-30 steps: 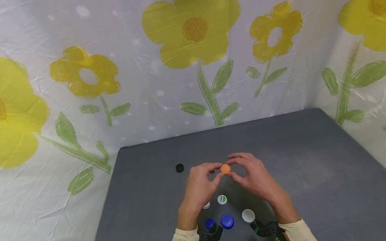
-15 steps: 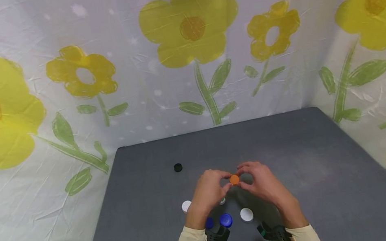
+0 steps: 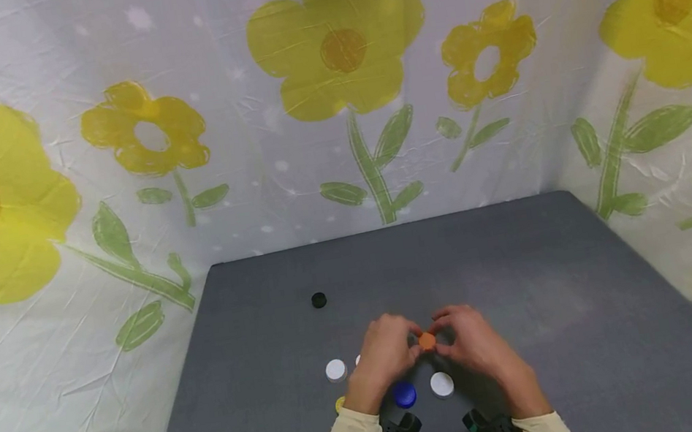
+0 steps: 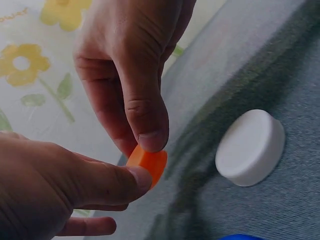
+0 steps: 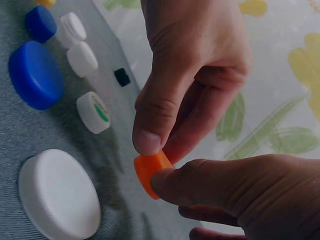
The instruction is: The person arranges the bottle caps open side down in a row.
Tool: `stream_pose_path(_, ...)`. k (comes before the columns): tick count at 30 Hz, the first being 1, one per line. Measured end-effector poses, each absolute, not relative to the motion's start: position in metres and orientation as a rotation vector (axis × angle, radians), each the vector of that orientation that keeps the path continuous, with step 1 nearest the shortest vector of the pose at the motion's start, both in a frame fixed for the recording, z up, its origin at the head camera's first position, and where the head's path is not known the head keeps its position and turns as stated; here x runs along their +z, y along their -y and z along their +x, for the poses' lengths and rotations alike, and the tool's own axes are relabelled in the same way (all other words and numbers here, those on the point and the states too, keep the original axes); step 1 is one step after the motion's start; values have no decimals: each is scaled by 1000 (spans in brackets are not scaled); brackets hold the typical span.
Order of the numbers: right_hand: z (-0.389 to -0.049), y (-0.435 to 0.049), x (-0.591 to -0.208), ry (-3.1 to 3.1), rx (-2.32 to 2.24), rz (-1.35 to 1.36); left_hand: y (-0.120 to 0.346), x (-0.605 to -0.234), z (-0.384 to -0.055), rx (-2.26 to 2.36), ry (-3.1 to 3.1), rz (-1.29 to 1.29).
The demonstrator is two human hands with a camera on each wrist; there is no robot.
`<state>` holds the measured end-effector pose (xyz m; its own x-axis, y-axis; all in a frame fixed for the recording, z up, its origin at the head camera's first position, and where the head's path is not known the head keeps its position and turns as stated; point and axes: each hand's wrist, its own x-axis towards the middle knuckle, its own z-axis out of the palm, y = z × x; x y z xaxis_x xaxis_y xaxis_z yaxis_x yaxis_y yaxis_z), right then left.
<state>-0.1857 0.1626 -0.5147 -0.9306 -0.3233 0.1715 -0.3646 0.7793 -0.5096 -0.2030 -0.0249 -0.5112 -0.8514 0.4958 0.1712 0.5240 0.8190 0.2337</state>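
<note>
Both hands meet over the table at one orange bottle cap (image 3: 427,341). My left hand (image 3: 385,352) pinches its left side between thumb and fingers, and my right hand (image 3: 474,337) pinches the opposite side. In the left wrist view the orange cap (image 4: 150,162) shows tilted, thumb tips of both hands on it. From the right wrist, the thumbs again press on the orange cap (image 5: 150,170), and its far side is hidden by the fingers. A large white cap (image 3: 442,385) and a blue cap (image 3: 404,394) lie on the table nearer the body.
A black cap (image 3: 319,300) lies farther back on the grey table (image 3: 526,272). White caps sit left of the hands, one (image 3: 336,370) plainly visible. The right wrist view adds a green-marked white cap (image 5: 93,113) and a smaller blue cap (image 5: 41,23). A flowered sheet (image 3: 238,113) hangs behind.
Both hands have come toward the body and slightly right, lower over the table, with the orange cap between them. A yellow cap and white caps now show beside the left arm.
</note>
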Motion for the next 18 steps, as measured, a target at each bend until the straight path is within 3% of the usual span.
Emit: stream_pose_path(18,-184,-158,-531,2925,819,498,18,-532,-203,-398,2960,-773)
